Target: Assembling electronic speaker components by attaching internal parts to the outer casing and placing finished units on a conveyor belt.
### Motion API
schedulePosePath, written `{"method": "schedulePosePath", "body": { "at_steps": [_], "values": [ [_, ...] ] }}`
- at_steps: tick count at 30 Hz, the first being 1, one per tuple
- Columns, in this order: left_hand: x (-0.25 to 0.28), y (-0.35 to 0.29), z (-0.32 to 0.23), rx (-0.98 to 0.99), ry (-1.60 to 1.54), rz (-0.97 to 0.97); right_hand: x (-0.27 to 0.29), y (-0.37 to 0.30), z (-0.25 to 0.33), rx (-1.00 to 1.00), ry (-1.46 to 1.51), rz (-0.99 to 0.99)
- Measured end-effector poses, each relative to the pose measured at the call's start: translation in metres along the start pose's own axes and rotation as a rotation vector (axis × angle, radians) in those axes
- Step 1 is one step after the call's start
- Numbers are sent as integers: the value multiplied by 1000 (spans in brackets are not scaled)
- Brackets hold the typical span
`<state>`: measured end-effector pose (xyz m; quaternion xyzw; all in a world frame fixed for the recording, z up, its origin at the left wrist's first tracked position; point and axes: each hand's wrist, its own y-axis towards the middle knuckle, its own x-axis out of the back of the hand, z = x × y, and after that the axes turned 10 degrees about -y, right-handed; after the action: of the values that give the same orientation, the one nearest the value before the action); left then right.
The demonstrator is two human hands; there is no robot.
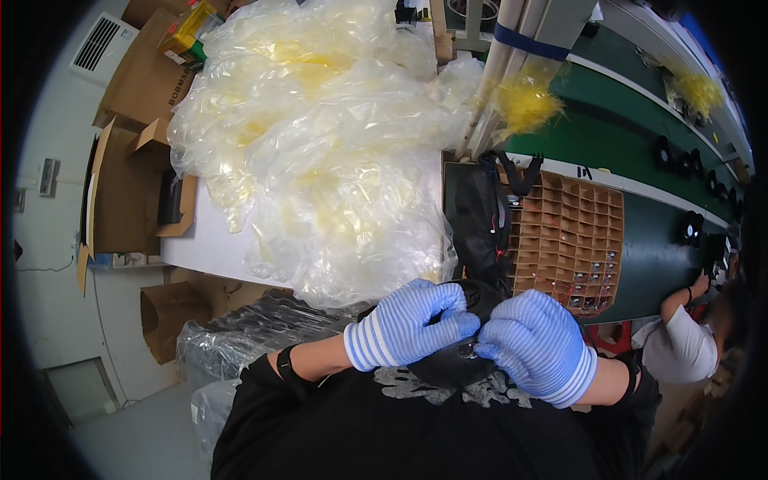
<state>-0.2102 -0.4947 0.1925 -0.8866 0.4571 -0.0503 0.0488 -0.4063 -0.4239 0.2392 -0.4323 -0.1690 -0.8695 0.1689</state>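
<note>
Close to my chest, a black rounded object (450,366) with a smooth surface sits between my two hands. My left hand (412,324), in a blue-and-white striped glove, closes on its left side with thumb and fingers drawn together. Gloved the same way, my right hand (538,346) has its fingers curled over the object's right side. Both hands partly cover it, so its exact kind cannot be made out. Just beyond it lies a heap of clear, yellow-tinted plastic bags (336,160) on a white table (216,260).
A black bag (478,216) lies beside a cardboard divider grid (564,236) holding small parts with wires. The green workbench (656,252) carries several black round pieces. A co-worker (680,344) is at the right. Open cardboard boxes (128,192) and plastic-wrapped goods (248,336) are at the left.
</note>
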Motion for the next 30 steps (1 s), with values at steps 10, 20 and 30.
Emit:
{"method": "schedulePosePath", "body": {
  "at_steps": [10,20,30],
  "values": [
    [0,3,8,46,-72,7,2,13,-11,186,15,464],
    [-1,5,5,48,-92,7,-1,-2,-13,10,83,-130],
    [-3,4,8,93,-81,9,-3,-11,-8,41,-53,83]
  ]
}}
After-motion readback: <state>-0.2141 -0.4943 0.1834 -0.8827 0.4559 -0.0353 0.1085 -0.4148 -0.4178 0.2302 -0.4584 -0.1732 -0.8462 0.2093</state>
